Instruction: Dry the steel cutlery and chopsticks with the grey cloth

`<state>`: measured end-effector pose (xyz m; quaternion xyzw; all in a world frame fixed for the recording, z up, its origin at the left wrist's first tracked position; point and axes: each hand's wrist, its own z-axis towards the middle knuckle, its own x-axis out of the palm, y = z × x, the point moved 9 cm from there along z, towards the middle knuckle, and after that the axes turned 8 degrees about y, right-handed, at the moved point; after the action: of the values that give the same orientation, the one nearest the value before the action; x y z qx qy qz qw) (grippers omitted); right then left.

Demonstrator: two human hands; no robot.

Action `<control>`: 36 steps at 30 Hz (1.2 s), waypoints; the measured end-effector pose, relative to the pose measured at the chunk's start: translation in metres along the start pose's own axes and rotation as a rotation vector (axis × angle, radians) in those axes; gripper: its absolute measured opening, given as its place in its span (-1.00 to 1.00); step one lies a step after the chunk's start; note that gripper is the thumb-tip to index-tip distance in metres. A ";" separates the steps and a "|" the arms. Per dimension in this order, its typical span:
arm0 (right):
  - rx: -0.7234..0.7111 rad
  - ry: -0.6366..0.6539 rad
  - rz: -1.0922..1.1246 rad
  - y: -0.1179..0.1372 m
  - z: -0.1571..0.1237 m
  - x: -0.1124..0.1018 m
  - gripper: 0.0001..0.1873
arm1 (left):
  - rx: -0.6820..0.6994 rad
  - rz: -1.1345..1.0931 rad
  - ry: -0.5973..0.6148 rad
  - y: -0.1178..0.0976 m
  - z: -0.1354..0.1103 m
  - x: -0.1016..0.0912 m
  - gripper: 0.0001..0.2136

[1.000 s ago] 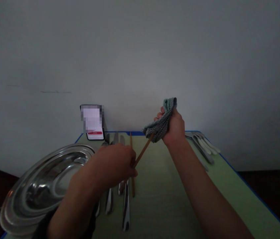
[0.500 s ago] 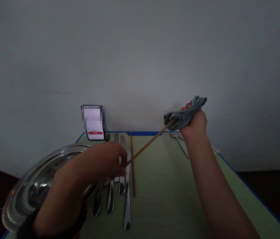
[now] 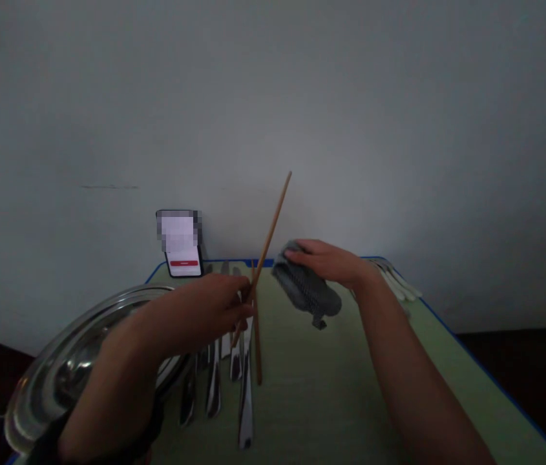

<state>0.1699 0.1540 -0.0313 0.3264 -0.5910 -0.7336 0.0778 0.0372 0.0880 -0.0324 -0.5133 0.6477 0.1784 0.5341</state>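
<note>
My left hand point(image 3: 214, 303) is closed on a wooden chopstick point(image 3: 274, 223), whose upper end tilts up and to the right in front of the wall. In my right hand point(image 3: 328, 259) is a bunched grey-green cloth point(image 3: 304, 284), hanging down below the fingers, apart from the chopstick. Under the left hand several table knives point(image 3: 246, 413) lie side by side on the green table. Just right of them lies a second chopstick point(image 3: 258, 349). Its upper part passes behind the held one.
A large steel bowl point(image 3: 25, 387) stands at the left, partly behind my left arm. A phone point(image 3: 184, 265) leans on the wall at the back. Several pieces of cutlery with white handles point(image 3: 401, 284) lie at the right edge of the table point(image 3: 321, 400).
My right hand has come left and down, and the cloth has slid off the chopstick's end. The chopstick in my left hand has swung to a steeper tilt.
</note>
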 end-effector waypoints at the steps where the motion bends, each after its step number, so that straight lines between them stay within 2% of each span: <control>1: -0.004 0.087 -0.009 0.001 0.001 0.011 -0.86 | 0.006 0.011 -0.003 -0.002 0.000 0.000 -0.78; 3: -0.049 0.185 0.078 0.008 0.001 0.023 -0.75 | 0.006 0.036 -0.010 -0.004 0.001 0.000 -0.77; 5: -0.109 0.190 0.180 0.018 -0.001 0.024 -0.66 | -0.001 0.053 -0.015 -0.007 0.002 0.000 -0.78; 6: -0.133 0.176 0.206 0.022 -0.002 0.023 -0.68 | 0.002 0.058 -0.016 -0.010 0.003 0.000 -0.78; 12: -0.189 0.000 0.202 0.036 -0.005 0.002 -0.84 | 0.127 0.069 -0.065 -0.035 0.014 0.004 -0.75; 17: -0.154 -0.251 0.117 0.028 -0.028 -0.040 -0.82 | 0.168 0.067 -0.069 -0.044 0.020 0.016 -0.69; 19: -0.081 -0.265 0.012 0.014 -0.042 -0.053 -0.80 | 0.152 0.082 -0.058 -0.044 0.022 0.021 -0.71; 20: -0.020 -0.215 -0.064 0.003 -0.048 -0.054 -0.79 | 0.141 0.089 -0.049 -0.044 0.023 0.024 -0.72; 23: 0.303 0.098 -0.245 -0.049 -0.066 -0.043 -0.77 | 0.104 0.124 -0.051 -0.044 0.028 0.028 -0.74; 25: 0.540 0.225 -0.366 -0.084 -0.079 -0.039 -0.74 | 0.100 0.143 -0.057 -0.046 0.032 0.032 -0.75; 26: 0.604 0.228 -0.455 -0.094 -0.081 -0.041 -0.72 | 0.106 0.146 -0.050 -0.048 0.034 0.035 -0.74; 29: 0.662 0.188 -0.585 -0.108 -0.073 -0.040 -0.64 | 0.119 0.143 0.010 -0.054 0.039 0.046 -0.73; 31: 0.675 0.140 -0.689 -0.111 -0.065 -0.041 -0.68 | 0.110 0.150 0.050 -0.055 0.041 0.052 -0.73; 34: 0.709 0.048 -0.839 -0.114 -0.059 -0.047 -0.83 | 0.097 0.164 0.083 -0.053 0.043 0.057 -0.74; 36: 0.742 0.007 -0.899 -0.116 -0.060 -0.052 -0.79 | 0.107 0.159 0.086 -0.051 0.044 0.057 -0.74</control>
<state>0.2762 0.1653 -0.1231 0.5532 -0.6115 -0.4375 -0.3587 0.1088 0.0746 -0.0824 -0.4382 0.7174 0.1632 0.5164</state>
